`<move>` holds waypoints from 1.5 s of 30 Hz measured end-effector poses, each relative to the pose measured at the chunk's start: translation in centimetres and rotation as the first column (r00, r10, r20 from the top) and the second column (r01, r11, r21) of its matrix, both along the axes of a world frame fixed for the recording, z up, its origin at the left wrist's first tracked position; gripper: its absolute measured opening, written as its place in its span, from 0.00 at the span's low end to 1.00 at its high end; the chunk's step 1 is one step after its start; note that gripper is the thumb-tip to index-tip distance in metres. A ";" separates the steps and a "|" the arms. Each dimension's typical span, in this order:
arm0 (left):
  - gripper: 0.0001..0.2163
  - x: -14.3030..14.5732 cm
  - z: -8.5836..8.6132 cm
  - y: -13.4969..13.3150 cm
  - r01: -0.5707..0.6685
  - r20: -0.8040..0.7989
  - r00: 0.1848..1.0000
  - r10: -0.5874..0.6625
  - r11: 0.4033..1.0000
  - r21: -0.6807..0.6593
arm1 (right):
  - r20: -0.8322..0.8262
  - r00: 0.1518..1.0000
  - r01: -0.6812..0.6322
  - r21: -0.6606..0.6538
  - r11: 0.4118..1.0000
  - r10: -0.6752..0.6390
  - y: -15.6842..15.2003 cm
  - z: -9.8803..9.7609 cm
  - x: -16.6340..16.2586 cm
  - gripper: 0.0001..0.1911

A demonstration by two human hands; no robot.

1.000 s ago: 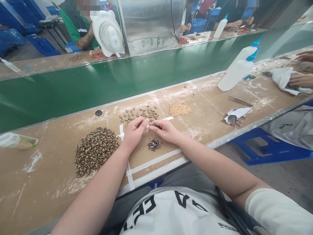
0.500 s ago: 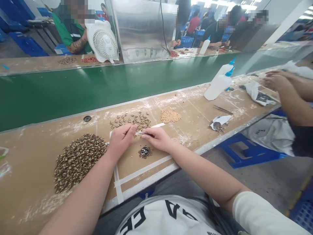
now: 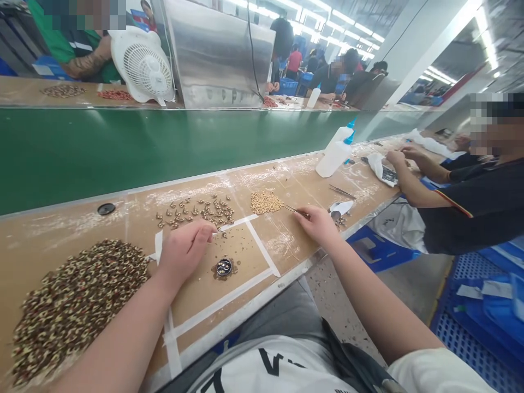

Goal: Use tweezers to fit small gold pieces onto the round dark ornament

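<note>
My right hand grips a pair of tweezers, whose tips point at the right edge of a pile of small tan beads. My left hand is closed, thumb against fingers, over the near edge of a group of small brown-and-gold curved pieces; whatever it pinches is hidden. In front of it, a small round black dish with pale bits inside sits on a wet patch. A large heap of brown and cream pieces lies beside my left forearm.
A black round lid lies at the back left. White squeeze bottles with blue tips stand back right, near spare tweezers. A co-worker's hands are farther right. Behind the bench runs a green belt, with a white fan beyond.
My right hand has moved right with the tweezers, away from my left hand to the tan beads. My left hand stays closed near the curved pieces. The view has turned right.
</note>
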State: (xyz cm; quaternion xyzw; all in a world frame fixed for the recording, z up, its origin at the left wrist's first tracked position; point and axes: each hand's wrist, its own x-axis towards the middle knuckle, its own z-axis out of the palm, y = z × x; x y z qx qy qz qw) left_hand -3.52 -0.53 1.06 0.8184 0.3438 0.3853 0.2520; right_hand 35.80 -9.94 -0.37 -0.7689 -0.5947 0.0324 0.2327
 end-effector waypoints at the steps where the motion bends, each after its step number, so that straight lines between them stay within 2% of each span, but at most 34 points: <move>1: 0.21 -0.1 0.0 0.0 0.008 -0.014 1.000 -0.008 1.000 -0.007 | 0.006 1.000 -0.008 0.009 1.000 0.008 0.2 -0.2 -0.1 0.12; 9: 0.20 0.1 -0.2 -0.1 0.017 -0.061 0.998 -0.019 1.000 -0.024 | 0.056 0.997 -0.055 0.046 0.997 0.052 0.9 -0.7 -0.2 0.13; 17: 0.20 0.5 0.2 -0.3 0.026 -0.036 0.999 -0.029 0.997 -0.076 | 0.051 0.997 -0.069 0.130 0.989 0.063 -0.1 -0.6 -1.7 0.15; 26: 0.22 0.5 0.0 -0.5 0.053 -0.084 0.995 -0.053 0.999 -0.001 | 0.004 1.000 -0.017 0.176 0.984 0.016 -0.4 -0.2 -0.7 0.14; 28: 0.21 0.5 0.1 -0.5 0.056 -0.093 0.994 -0.056 0.998 -0.002 | -0.022 0.998 -0.056 0.173 0.983 0.061 -1.4 -0.3 -1.6 0.15; 30: 0.21 0.6 0.3 -0.6 0.060 -0.097 0.993 -0.061 0.998 -0.016 | -0.067 0.984 -0.156 0.148 0.977 0.167 -3.1 -0.6 -3.1 0.15; 33: 0.21 0.7 0.4 -0.7 0.058 -0.092 0.994 -0.061 0.998 -0.038 | -0.151 0.914 -0.363 0.104 0.926 0.376 -6.3 -1.2 -6.0 0.14; 35: 0.22 0.8 0.4 -0.7 0.056 -0.101 0.993 -0.059 0.998 -0.033 | -0.159 0.876 -0.445 0.094 0.891 0.455 -8.0 -1.5 -7.6 0.13; 38: 0.23 0.9 0.2 -0.6 0.067 -0.120 0.990 -0.068 0.998 -0.011 | -0.087 0.866 -0.485 0.094 0.870 0.492 -9.1 -1.6 -9.1 0.14; 45: 0.23 0.8 0.1 -0.7 0.082 -0.106 0.991 -0.084 0.996 -0.021 | 0.070 0.836 -0.548 0.081 0.832 0.544 -8.5 -1.0 -9.5 0.15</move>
